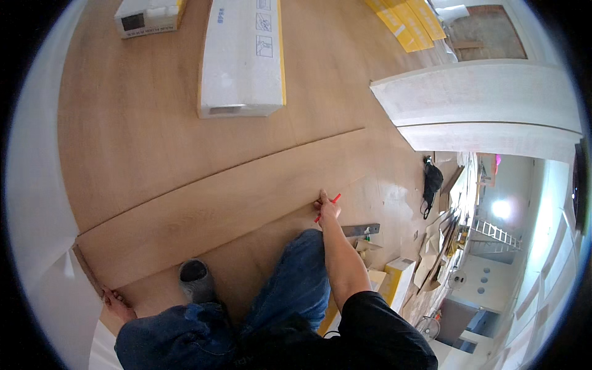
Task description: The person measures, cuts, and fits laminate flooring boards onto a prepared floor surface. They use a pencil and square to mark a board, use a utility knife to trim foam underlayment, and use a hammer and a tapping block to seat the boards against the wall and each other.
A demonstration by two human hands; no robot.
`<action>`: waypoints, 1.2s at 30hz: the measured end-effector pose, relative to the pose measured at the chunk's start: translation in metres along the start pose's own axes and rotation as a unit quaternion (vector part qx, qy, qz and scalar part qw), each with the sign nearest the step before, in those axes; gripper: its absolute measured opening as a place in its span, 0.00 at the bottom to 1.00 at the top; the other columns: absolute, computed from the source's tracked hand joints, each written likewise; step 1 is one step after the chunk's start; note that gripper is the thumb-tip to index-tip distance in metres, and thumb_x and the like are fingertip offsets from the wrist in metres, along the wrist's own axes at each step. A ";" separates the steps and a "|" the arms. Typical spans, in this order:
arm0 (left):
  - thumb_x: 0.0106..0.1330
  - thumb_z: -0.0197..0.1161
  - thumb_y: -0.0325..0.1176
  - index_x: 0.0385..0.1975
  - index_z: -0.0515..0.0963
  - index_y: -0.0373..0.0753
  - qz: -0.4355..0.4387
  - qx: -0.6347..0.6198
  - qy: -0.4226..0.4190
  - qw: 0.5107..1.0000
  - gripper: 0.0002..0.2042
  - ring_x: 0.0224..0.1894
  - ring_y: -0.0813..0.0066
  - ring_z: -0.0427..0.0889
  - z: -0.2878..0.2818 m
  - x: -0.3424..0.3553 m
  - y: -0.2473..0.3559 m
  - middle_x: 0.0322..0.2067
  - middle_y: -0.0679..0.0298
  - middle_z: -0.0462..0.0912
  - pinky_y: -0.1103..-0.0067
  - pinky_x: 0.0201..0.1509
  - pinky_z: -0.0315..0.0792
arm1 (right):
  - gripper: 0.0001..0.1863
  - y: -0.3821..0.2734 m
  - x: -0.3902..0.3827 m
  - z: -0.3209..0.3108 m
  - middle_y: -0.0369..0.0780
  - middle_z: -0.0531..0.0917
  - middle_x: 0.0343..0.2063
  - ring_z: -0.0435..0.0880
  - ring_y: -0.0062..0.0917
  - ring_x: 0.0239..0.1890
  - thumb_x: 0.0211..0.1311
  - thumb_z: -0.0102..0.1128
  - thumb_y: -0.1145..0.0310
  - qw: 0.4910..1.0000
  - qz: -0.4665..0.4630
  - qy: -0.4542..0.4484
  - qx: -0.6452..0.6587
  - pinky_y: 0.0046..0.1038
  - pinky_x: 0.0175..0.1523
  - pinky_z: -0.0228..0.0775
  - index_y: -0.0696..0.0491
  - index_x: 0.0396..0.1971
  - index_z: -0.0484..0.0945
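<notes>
Carpentry, seemingly at the lining-up or marking step. Has a wood-toned plank point(203, 213) laid across the floor point(142, 117), left end just beside the white wall point(37, 154), right end well apart from it. Grips a red pencil-like stick point(337, 198) in the right hand point(329, 210), fingertips at the plank's near edge. Reaches with the left hand point(118, 304) to the near left corner; cannot tell whether pressing or grasping there. Probably calls next for steadying that corner, then bringing the stick's tip to the wood.
</notes>
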State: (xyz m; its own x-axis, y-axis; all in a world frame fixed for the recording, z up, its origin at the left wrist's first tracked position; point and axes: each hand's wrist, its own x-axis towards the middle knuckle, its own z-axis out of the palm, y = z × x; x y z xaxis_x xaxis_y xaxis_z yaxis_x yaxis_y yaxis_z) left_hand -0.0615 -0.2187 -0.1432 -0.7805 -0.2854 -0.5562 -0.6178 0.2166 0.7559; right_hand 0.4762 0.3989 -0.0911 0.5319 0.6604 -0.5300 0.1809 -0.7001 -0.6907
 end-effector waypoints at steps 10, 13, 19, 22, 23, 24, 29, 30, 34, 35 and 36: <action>0.77 0.61 0.41 0.53 0.75 0.39 0.031 -0.033 -0.038 0.998 0.14 0.27 0.86 0.69 0.031 -0.026 0.021 0.30 0.74 0.74 0.86 0.28 0.65 | 0.16 0.007 0.020 -0.016 0.35 0.82 0.23 0.79 0.19 0.19 0.64 0.73 0.55 0.999 -0.020 -0.041 0.023 0.21 0.19 0.61 0.51 0.33 0.79; 0.76 0.61 0.40 0.55 0.75 0.38 0.086 -0.052 -0.019 0.995 0.15 0.25 0.87 0.68 0.017 -0.011 0.011 0.28 0.74 0.73 0.87 0.26 0.64 | 0.18 0.002 0.006 0.001 0.34 0.82 0.22 0.77 0.19 0.19 0.63 0.74 0.53 0.999 0.003 -0.050 0.007 0.21 0.19 0.60 0.51 0.31 0.79; 0.75 0.63 0.39 0.53 0.77 0.37 0.083 -0.040 0.021 0.996 0.14 0.22 0.89 0.67 0.028 -0.012 0.011 0.26 0.74 0.73 0.87 0.20 0.62 | 0.16 0.002 0.020 -0.001 0.34 0.81 0.24 0.77 0.21 0.19 0.66 0.71 0.55 0.997 -0.006 -0.064 0.039 0.22 0.19 0.61 0.53 0.33 0.81; 0.75 0.63 0.38 0.55 0.77 0.38 0.074 -0.017 0.045 0.996 0.15 0.22 0.89 0.68 0.022 -0.016 0.016 0.26 0.74 0.74 0.87 0.20 0.61 | 0.17 0.004 0.025 0.001 0.30 0.81 0.23 0.77 0.16 0.20 0.62 0.75 0.51 0.997 0.003 -0.075 0.010 0.19 0.19 0.55 0.47 0.29 0.79; 0.75 0.63 0.38 0.55 0.77 0.38 0.082 -0.017 0.040 0.996 0.15 0.21 0.88 0.67 0.016 -0.008 0.010 0.26 0.74 0.74 0.87 0.19 0.61 | 0.16 0.000 0.010 0.008 0.30 0.81 0.22 0.77 0.16 0.20 0.62 0.75 0.51 0.998 0.013 -0.053 0.017 0.19 0.19 0.55 0.46 0.28 0.79; 0.75 0.63 0.37 0.55 0.77 0.38 0.090 -0.018 0.035 0.995 0.15 0.21 0.88 0.67 0.006 -0.001 0.007 0.27 0.74 0.74 0.87 0.19 0.61 | 0.16 0.002 0.008 0.013 0.30 0.81 0.22 0.77 0.16 0.20 0.62 0.75 0.52 0.998 0.019 -0.057 0.006 0.19 0.19 0.55 0.46 0.29 0.79; 0.77 0.59 0.33 0.54 0.76 0.39 0.016 -0.045 0.032 0.998 0.11 0.20 0.88 0.68 0.032 -0.034 0.036 0.27 0.72 0.75 0.86 0.17 0.61 | 0.16 0.002 0.018 -0.007 0.33 0.82 0.24 0.76 0.18 0.19 0.64 0.73 0.52 0.994 0.003 -0.106 0.024 0.20 0.19 0.56 0.47 0.33 0.79; 0.77 0.59 0.33 0.53 0.75 0.40 0.018 -0.044 0.028 0.998 0.10 0.19 0.88 0.68 0.024 -0.025 0.027 0.27 0.72 0.74 0.86 0.17 0.61 | 0.16 0.001 0.022 -0.004 0.33 0.82 0.24 0.76 0.18 0.19 0.65 0.72 0.51 0.992 -0.005 -0.123 0.024 0.20 0.19 0.56 0.47 0.33 0.79; 0.76 0.60 0.35 0.45 0.75 0.43 -0.040 -0.062 -0.003 0.997 0.05 0.19 0.85 0.70 0.030 -0.036 0.041 0.25 0.71 0.76 0.86 0.18 0.63 | 0.17 -0.005 0.005 -0.021 0.33 0.83 0.28 0.74 0.16 0.21 0.68 0.67 0.48 0.989 0.036 -0.136 -0.047 0.19 0.21 0.57 0.47 0.34 0.79; 0.76 0.62 0.35 0.47 0.75 0.41 0.002 -0.057 0.011 0.998 0.08 0.19 0.85 0.70 0.042 -0.041 0.043 0.25 0.71 0.76 0.86 0.18 0.63 | 0.17 -0.011 0.004 -0.023 0.32 0.82 0.27 0.74 0.16 0.21 0.67 0.68 0.47 0.988 0.016 -0.152 -0.011 0.19 0.21 0.57 0.46 0.34 0.79; 0.75 0.63 0.35 0.48 0.75 0.39 -0.002 -0.049 0.024 0.998 0.10 0.19 0.85 0.70 0.042 -0.037 0.039 0.25 0.71 0.76 0.86 0.18 0.63 | 0.18 -0.008 0.005 -0.025 0.31 0.82 0.26 0.74 0.15 0.21 0.67 0.68 0.46 0.986 -0.001 -0.164 0.026 0.19 0.21 0.56 0.46 0.34 0.79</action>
State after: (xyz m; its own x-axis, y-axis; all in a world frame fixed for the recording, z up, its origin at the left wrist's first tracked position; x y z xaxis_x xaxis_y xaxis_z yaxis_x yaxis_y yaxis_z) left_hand -0.0606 -0.1611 -0.1080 -0.7713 -0.3308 -0.5438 -0.6066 0.1232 0.7854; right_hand 0.4976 0.4013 -0.0758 0.2342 0.7207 -0.6525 0.1347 -0.6888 -0.7123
